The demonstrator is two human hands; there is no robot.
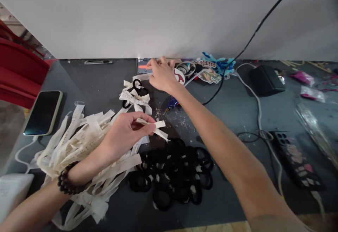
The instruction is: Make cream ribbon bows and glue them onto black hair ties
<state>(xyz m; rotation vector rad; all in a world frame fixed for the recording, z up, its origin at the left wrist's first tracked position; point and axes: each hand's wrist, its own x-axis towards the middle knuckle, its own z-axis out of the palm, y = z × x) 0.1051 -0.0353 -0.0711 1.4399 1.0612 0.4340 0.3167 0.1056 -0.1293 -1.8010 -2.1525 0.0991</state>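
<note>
My left hand [129, 129] pinches a cream ribbon [160, 124] between thumb and fingers, with two cut ends sticking out to the right. Stretched forward to the wall, my right hand [162, 74] has its fingers spread over a lit phone [142, 65]; I cannot tell whether a fingertip touches the screen. Under my left wrist lies a loose heap of printed cream ribbons [79, 140]. Several black hair ties [169, 175] are piled just right of it. Between my hands sit finished-looking ribbon bows [134, 98] with black hair ties on them.
A blue glue gun [172, 102] lies by my right forearm. A black cable [243, 50] hangs across the back. At left are a dark-screened phone [43, 114] and a white power bank [16, 193]. On the right stand a black box [267, 79] and a patterned phone [295, 159].
</note>
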